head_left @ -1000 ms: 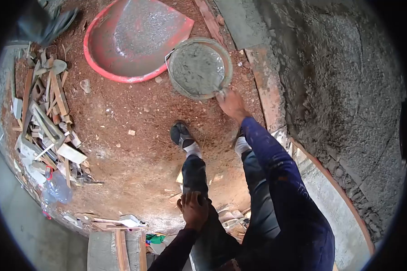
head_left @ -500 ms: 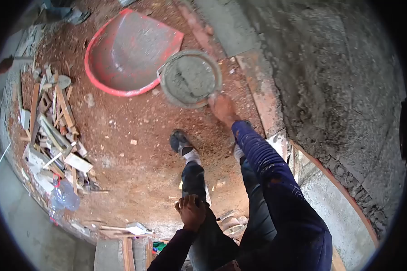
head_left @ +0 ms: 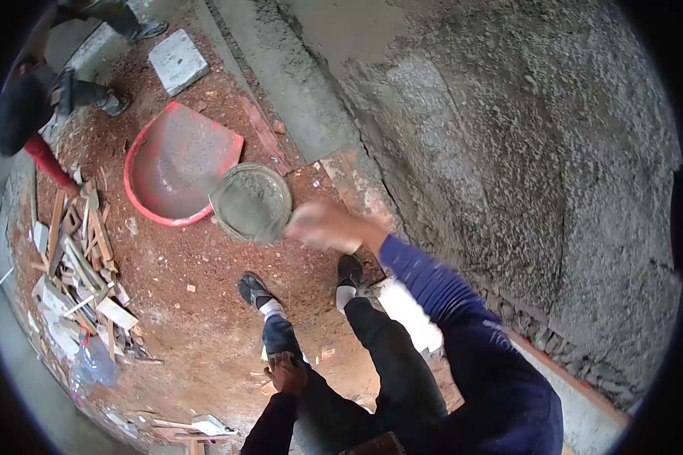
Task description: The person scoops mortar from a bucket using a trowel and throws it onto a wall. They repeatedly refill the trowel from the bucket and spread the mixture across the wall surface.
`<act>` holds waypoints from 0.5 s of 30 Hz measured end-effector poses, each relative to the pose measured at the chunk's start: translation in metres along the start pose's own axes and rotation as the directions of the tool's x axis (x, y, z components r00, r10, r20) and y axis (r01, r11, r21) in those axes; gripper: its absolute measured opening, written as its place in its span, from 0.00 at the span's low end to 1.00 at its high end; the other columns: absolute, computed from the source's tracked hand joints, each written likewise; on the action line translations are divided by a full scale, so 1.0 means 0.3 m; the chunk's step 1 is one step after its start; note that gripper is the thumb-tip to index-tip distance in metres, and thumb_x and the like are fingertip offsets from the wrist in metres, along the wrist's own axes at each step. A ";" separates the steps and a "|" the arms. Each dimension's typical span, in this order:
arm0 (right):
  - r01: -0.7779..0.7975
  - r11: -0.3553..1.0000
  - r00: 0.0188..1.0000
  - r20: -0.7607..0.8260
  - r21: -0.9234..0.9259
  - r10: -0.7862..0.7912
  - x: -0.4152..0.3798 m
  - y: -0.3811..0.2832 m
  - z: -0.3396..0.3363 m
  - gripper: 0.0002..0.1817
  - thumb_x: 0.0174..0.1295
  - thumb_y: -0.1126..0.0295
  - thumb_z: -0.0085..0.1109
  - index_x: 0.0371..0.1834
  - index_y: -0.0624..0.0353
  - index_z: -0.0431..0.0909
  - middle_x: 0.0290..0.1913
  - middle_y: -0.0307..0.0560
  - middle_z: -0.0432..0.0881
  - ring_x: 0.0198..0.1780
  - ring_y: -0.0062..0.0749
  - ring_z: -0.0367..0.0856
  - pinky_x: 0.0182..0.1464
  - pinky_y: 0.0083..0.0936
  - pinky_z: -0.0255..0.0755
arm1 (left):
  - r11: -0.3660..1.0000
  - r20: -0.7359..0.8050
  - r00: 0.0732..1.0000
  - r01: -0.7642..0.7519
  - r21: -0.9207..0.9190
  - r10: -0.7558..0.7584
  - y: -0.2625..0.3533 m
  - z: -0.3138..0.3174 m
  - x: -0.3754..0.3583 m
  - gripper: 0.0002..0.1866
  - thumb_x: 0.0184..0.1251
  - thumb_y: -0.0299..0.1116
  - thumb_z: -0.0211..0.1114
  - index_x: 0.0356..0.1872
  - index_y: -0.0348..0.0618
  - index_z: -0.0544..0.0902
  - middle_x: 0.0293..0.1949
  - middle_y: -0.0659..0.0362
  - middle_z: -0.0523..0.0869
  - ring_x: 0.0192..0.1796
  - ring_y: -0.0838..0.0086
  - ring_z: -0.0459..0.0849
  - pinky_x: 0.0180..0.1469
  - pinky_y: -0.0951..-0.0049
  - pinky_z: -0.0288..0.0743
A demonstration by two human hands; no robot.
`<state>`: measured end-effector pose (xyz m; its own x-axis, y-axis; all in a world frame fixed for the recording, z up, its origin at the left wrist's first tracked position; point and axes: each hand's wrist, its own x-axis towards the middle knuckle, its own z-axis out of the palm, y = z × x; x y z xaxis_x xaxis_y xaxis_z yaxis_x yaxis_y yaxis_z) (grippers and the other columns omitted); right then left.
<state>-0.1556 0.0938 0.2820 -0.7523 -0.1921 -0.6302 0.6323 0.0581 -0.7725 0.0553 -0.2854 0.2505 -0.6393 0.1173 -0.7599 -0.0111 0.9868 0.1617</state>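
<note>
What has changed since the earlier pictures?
The right hand has shifted rightward relative to the bucket; blur hides its grip. A co-worker's red sleeve has come into view beside the wood pile. The left hand stays on the left leg.

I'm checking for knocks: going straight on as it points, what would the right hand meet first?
The right hand would probably meet the bucket's near rim first; the hand is blurred and its height above the rim is unclear.
</note>
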 end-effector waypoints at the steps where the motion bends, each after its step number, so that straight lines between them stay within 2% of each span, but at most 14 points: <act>1: -0.059 0.995 0.995 -0.082 -0.076 0.053 -0.004 0.024 -0.142 0.16 0.64 0.56 0.64 0.45 0.56 0.83 0.31 0.41 0.83 0.28 0.23 0.82 0.31 0.19 0.78 | 1.000 -0.014 1.000 0.002 0.004 -0.002 0.011 0.011 -0.004 0.09 0.55 0.35 0.62 0.38 0.51 0.81 0.45 0.52 0.83 0.57 0.53 0.77 0.61 0.36 0.60; 3: -0.138 0.966 0.943 -0.268 0.221 0.196 -0.093 0.037 -0.456 0.14 0.63 0.63 0.64 0.49 0.55 0.83 0.36 0.47 0.85 0.29 0.24 0.82 0.33 0.18 0.81 | 1.000 -0.015 1.000 0.016 0.007 -0.016 0.023 0.038 -0.029 0.09 0.55 0.35 0.62 0.39 0.50 0.81 0.45 0.51 0.83 0.57 0.53 0.77 0.61 0.36 0.60; 4: -0.192 0.969 0.825 -0.509 0.155 0.245 -0.195 -0.020 -0.516 0.15 0.65 0.67 0.61 0.52 0.59 0.81 0.37 0.44 0.82 0.32 0.21 0.81 0.30 0.15 0.79 | 1.000 -0.012 1.000 0.001 0.011 -0.001 0.024 0.057 -0.045 0.10 0.56 0.35 0.61 0.39 0.50 0.81 0.45 0.51 0.83 0.57 0.52 0.77 0.61 0.35 0.60; 5: -0.016 1.000 0.763 -0.646 0.013 0.021 -0.331 -0.074 -0.524 0.16 0.67 0.64 0.59 0.54 0.59 0.79 0.35 0.41 0.80 0.30 0.19 0.78 0.29 0.15 0.78 | 1.000 -0.016 1.000 -0.018 0.010 0.018 0.028 0.071 -0.040 0.10 0.56 0.35 0.61 0.39 0.49 0.81 0.45 0.51 0.83 0.57 0.52 0.77 0.61 0.35 0.60; 6: -0.099 0.994 0.744 -0.667 -0.055 0.037 -0.473 -0.187 -0.531 0.15 0.69 0.60 0.56 0.50 0.59 0.80 0.34 0.40 0.77 0.30 0.17 0.75 0.27 0.13 0.74 | 1.000 -0.013 1.000 -0.008 -0.005 0.008 0.038 0.084 -0.035 0.10 0.56 0.35 0.61 0.39 0.49 0.81 0.45 0.51 0.83 0.57 0.52 0.77 0.61 0.35 0.60; 7: -0.177 0.973 0.604 -0.797 -0.148 -0.011 -0.589 -0.308 -0.463 0.15 0.71 0.57 0.54 0.45 0.57 0.81 0.28 0.34 0.73 0.24 0.15 0.71 0.25 0.12 0.70 | 1.000 -0.013 1.000 -0.005 -0.021 0.004 0.052 0.103 -0.039 0.10 0.56 0.36 0.61 0.39 0.48 0.81 0.44 0.51 0.83 0.57 0.51 0.77 0.62 0.35 0.60; 8: -0.158 0.982 0.631 -0.776 -0.098 0.024 -0.700 -0.411 -0.401 0.16 0.71 0.55 0.53 0.40 0.55 0.81 0.22 0.31 0.72 0.19 0.15 0.68 0.24 0.14 0.69 | 1.000 0.001 1.000 -0.003 -0.026 0.003 0.048 0.114 -0.065 0.10 0.56 0.36 0.61 0.39 0.48 0.81 0.44 0.50 0.83 0.57 0.50 0.77 0.62 0.35 0.60; 11: -0.164 0.967 0.661 -0.749 -0.196 -0.040 -0.780 -0.408 -0.322 0.18 0.70 0.53 0.55 0.40 0.57 0.81 0.20 0.28 0.72 0.15 0.15 0.65 0.23 0.17 0.69 | 0.998 0.021 0.999 -0.042 -0.046 0.043 0.043 0.136 -0.054 0.12 0.54 0.37 0.62 0.40 0.47 0.80 0.47 0.52 0.81 0.59 0.51 0.74 0.60 0.36 0.60; 13: -0.411 0.876 0.753 -0.636 -0.254 0.168 -0.672 -0.307 -0.251 0.20 0.70 0.54 0.55 0.40 0.63 0.80 0.23 0.39 0.77 0.21 0.22 0.73 0.28 0.26 0.73 | 0.994 0.022 0.997 -0.073 -0.075 0.075 0.023 0.087 -0.049 0.13 0.53 0.37 0.63 0.40 0.46 0.79 0.48 0.54 0.79 0.59 0.53 0.72 0.59 0.37 0.61; 14: -0.353 0.826 0.829 -0.556 -0.439 0.060 -0.568 -0.228 -0.204 0.19 0.69 0.55 0.55 0.41 0.64 0.79 0.26 0.45 0.79 0.26 0.31 0.78 0.32 0.32 0.75 | 0.991 0.041 0.996 -0.073 -0.110 0.078 0.014 0.050 -0.048 0.14 0.53 0.37 0.64 0.40 0.46 0.79 0.49 0.55 0.78 0.59 0.54 0.72 0.59 0.38 0.61; 15: -0.271 0.749 0.889 -0.456 -0.605 -0.047 -0.441 -0.109 -0.169 0.19 0.69 0.56 0.55 0.42 0.65 0.78 0.28 0.52 0.81 0.31 0.39 0.82 0.37 0.39 0.76 | 0.990 -0.008 0.995 -0.103 -0.096 0.103 -0.001 0.036 -0.045 0.14 0.53 0.38 0.64 0.40 0.46 0.79 0.47 0.55 0.78 0.58 0.55 0.72 0.59 0.38 0.61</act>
<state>-0.0861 0.1669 0.3868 -0.7824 0.2735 -0.5595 0.5656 0.6881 -0.4546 0.0722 -0.2861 0.2540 -0.6431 0.2174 -0.7343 -0.0189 0.9540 0.2991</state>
